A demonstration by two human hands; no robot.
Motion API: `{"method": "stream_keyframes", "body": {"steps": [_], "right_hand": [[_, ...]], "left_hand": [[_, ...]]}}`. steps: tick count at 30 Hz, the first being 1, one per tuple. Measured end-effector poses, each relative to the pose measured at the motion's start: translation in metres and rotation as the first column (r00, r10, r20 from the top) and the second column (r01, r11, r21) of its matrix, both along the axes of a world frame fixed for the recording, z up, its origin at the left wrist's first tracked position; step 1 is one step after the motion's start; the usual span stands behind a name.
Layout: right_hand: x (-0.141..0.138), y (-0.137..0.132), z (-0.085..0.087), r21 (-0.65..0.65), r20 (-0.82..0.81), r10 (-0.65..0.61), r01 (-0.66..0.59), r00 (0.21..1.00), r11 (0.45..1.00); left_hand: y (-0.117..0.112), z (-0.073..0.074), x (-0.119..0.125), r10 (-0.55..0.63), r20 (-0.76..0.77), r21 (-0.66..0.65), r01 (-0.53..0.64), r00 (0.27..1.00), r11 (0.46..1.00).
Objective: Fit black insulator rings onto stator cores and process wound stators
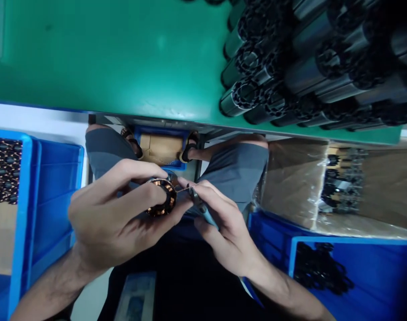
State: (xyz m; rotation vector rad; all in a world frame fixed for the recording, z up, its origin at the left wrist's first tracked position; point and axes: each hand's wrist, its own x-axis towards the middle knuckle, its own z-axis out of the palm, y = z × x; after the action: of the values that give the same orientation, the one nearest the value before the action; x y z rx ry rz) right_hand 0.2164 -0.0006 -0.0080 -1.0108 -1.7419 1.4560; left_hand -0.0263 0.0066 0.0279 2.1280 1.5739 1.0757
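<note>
Above my lap, my left hand (119,209) is wrapped round a motor stator (170,198), a short black ring with copper windings inside. One finger lies across its open face. A thin copper wire (182,190) runs from the stator's right side toward my right hand (223,227). That hand is closed round a small cutter-like tool (203,208) with a light blue-grey handle. The tool's dark tip is at the wire; whether it grips the wire I cannot tell. Fingertips of both hands nearly meet there.
A green table (123,53) spans the far side, with many dark metal cylinders (240,96) crowded on its right. At left, a blue crate (26,214) holds wound stators (4,171). At right stand a plastic-lined box (293,183) and a blue bin (374,272) with black parts.
</note>
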Motion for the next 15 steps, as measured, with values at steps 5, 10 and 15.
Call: {"method": "stream_keyframes", "body": {"steps": [5, 10, 15], "right_hand": [[-0.003, -0.001, -0.002, 0.033, -0.003, -0.029, 0.029, 1.000, 0.999], [-0.005, -0.001, -0.007, 0.053, -0.026, -0.051, 0.052, 0.998, 0.997], [0.001, 0.007, -0.013, 0.061, 0.092, -0.167, 0.162, 0.982, 0.985]], "left_hand": [[0.001, 0.004, 0.001, 0.011, -0.029, -0.022, -0.012, 1.000, 1.000], [0.000, -0.002, 0.000, -0.006, 0.038, -0.017, 0.007, 0.999, 1.000], [0.000, -0.016, -0.002, 0.044, 0.350, -0.212, 0.034, 0.936, 0.977]]}}
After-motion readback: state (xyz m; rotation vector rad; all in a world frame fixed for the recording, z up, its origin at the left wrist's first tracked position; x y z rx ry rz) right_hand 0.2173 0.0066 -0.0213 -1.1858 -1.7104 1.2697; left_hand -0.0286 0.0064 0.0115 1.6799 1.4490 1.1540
